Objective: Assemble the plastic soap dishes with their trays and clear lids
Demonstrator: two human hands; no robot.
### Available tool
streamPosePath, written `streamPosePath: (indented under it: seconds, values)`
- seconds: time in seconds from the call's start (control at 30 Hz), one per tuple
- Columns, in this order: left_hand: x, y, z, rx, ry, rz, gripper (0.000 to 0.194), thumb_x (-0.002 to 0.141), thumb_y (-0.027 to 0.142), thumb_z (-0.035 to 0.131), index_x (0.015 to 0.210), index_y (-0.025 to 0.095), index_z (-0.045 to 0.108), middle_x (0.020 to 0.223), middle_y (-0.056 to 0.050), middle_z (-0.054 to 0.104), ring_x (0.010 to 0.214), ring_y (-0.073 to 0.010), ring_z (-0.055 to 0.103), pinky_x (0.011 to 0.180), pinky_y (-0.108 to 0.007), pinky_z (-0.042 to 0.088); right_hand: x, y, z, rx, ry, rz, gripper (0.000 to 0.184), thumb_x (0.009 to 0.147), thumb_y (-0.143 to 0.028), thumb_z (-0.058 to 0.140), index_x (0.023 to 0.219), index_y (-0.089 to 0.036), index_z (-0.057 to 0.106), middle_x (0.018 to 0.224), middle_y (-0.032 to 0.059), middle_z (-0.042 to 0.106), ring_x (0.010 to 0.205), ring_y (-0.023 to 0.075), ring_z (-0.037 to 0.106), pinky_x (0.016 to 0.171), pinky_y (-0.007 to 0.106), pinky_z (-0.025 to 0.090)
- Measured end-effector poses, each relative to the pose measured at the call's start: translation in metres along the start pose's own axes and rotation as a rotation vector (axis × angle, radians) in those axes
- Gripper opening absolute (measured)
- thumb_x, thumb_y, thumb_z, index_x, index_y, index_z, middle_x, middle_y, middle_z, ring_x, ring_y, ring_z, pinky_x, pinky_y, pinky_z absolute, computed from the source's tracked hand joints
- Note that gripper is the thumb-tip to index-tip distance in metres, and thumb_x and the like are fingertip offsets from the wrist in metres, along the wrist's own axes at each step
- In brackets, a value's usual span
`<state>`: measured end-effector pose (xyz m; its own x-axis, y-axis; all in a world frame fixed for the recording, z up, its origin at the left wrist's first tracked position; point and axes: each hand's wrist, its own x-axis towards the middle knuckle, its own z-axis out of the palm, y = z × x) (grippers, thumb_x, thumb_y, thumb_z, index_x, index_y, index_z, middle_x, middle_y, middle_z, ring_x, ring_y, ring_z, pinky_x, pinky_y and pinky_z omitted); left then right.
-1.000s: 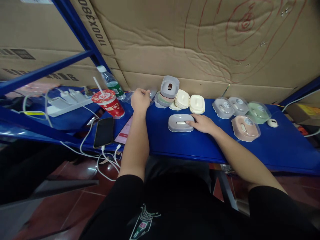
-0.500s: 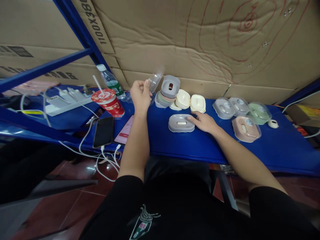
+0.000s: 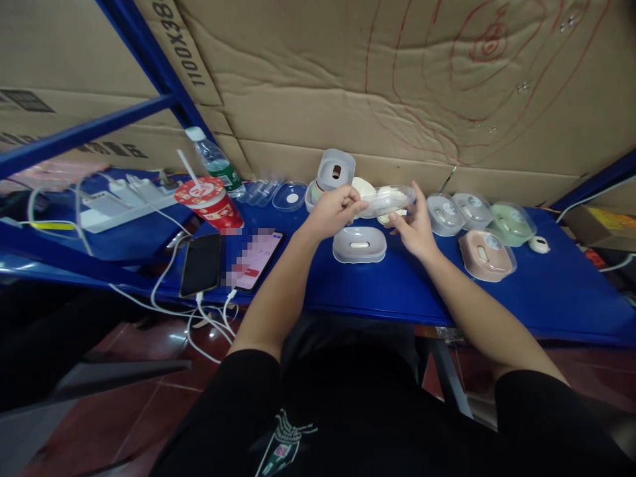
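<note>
A clear plastic lid [image 3: 380, 201] is held up between my two hands, tilted, above the blue table. My left hand [image 3: 338, 211] pinches its left end between thumb and fingers. Around the right end curl the fingers and thumb of my right hand [image 3: 415, 225]. Just below the lid, a grey oval box [image 3: 360, 245] sits uncovered, with a small pale bar in its middle. Cream-coloured pieces [image 3: 366, 188] are partly hidden behind the lid and hands. Beside them, a stack topped by a grey tray with a slot [image 3: 336, 169] leans near the cardboard.
Lidded boxes in grey [image 3: 446, 214], green [image 3: 511, 222] and pink [image 3: 487, 255] stand right, by a small white item [image 3: 539, 244]. Clear lids [image 3: 291, 195] lie left of the stack. Further left are a bottle [image 3: 218, 165], red cup [image 3: 213, 204], two phones [image 3: 200, 265] and cables.
My left hand has brought the clear lid rightward from beside the stack. My right hand has lifted off the grey box and taken the lid's other end. The view has shifted slightly.
</note>
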<state>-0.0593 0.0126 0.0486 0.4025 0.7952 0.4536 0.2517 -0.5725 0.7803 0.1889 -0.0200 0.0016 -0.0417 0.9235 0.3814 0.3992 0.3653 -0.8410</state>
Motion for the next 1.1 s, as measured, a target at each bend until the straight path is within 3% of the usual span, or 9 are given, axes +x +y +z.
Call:
streamPosePath:
  seconds: [0.17,0.3,0.53,0.63,0.7,0.8,0.87,0.97,1.1]
  values:
    - [-0.001,-0.006,0.006,0.100,-0.033,0.070,0.024,0.094,0.039,0.076,0.093,0.023,0.057,0.067,0.005,0.068,0.065,-0.0136,0.067,0.065,-0.027,0.048,0.006,0.001,0.000,0.140,-0.013,0.053,0.126,0.076,-0.099,0.059,0.174,-0.042,0.002,0.152,0.0182,0.063,0.092,0.0312,0.079,0.063,0.042,0.066]
    - [0.000,-0.014,0.009,0.188,0.032,0.093,0.035,0.085,0.040,0.087,0.092,0.023,0.058,0.067,0.006,0.067,0.066,-0.0133,0.064,0.065,-0.027,0.047,0.007,-0.001,-0.001,0.166,0.024,0.078,0.123,0.078,-0.096,0.061,0.174,-0.040,0.008,0.149,0.0190,0.066,0.094,0.0327,0.080,0.067,0.044,0.067]
    - [0.001,-0.018,0.015,0.119,0.097,0.153,0.035,0.084,0.042,0.088,0.088,0.023,0.059,0.060,0.009,0.058,0.057,-0.0106,0.054,0.060,-0.025,0.045,0.004,-0.007,-0.001,0.216,0.103,0.095,0.104,0.085,-0.072,0.074,0.169,-0.041,0.023,0.149,0.0157,0.066,0.106,0.0332,0.079,0.077,0.046,0.068]
    - [0.004,-0.018,0.011,0.084,0.214,0.183,0.036,0.083,0.044,0.088,0.085,0.023,0.058,0.057,0.010,0.052,0.053,-0.0094,0.048,0.057,-0.025,0.042,0.007,-0.005,-0.003,0.287,0.169,0.158,0.097,0.086,-0.055,0.076,0.167,-0.041,0.025,0.147,0.0137,0.067,0.104,0.0311,0.079,0.080,0.046,0.068]
    - [0.006,-0.018,0.003,0.097,0.388,0.186,0.038,0.083,0.047,0.087,0.085,0.024,0.057,0.058,0.009,0.051,0.053,-0.0094,0.048,0.057,-0.025,0.041,0.009,-0.002,-0.005,0.322,0.206,0.189,0.095,0.086,-0.049,0.075,0.166,-0.041,0.025,0.147,0.0127,0.068,0.102,0.0295,0.080,0.080,0.045,0.068]
    - [0.010,-0.023,-0.017,0.132,0.707,0.118,0.037,0.088,0.049,0.083,0.087,0.025,0.055,0.059,0.009,0.048,0.054,-0.0103,0.048,0.057,-0.025,0.040,0.011,0.003,-0.007,0.337,0.224,0.198,0.094,0.085,-0.045,0.073,0.165,-0.041,0.025,0.150,0.0124,0.066,0.101,0.0290,0.080,0.078,0.044,0.068]
    - [0.013,-0.031,-0.033,0.158,0.838,0.028,0.035,0.091,0.048,0.080,0.088,0.025,0.053,0.059,0.009,0.046,0.055,-0.0112,0.048,0.060,-0.025,0.040,0.012,0.005,-0.007,0.330,0.211,0.188,0.094,0.085,-0.045,0.074,0.165,-0.042,0.025,0.151,0.0129,0.065,0.103,0.0302,0.079,0.076,0.044,0.068]
    - [0.014,-0.047,-0.054,0.205,0.891,-0.148,0.034,0.095,0.046,0.076,0.087,0.025,0.051,0.062,0.007,0.048,0.059,-0.0131,0.052,0.064,-0.026,0.043,0.011,0.006,-0.006,0.327,0.182,0.172,0.097,0.083,-0.045,0.076,0.165,-0.041,0.027,0.151,0.0135,0.065,0.105,0.0323,0.079,0.075,0.044,0.068]
    - [0.010,-0.064,-0.068,0.298,0.853,-0.380,0.029,0.095,0.044,0.073,0.085,0.024,0.054,0.068,0.003,0.059,0.070,-0.0175,0.062,0.072,-0.029,0.047,0.011,0.010,-0.004,0.329,0.135,0.142,0.101,0.079,-0.049,0.079,0.165,-0.043,0.026,0.150,0.0122,0.065,0.103,0.0325,0.079,0.073,0.044,0.069]
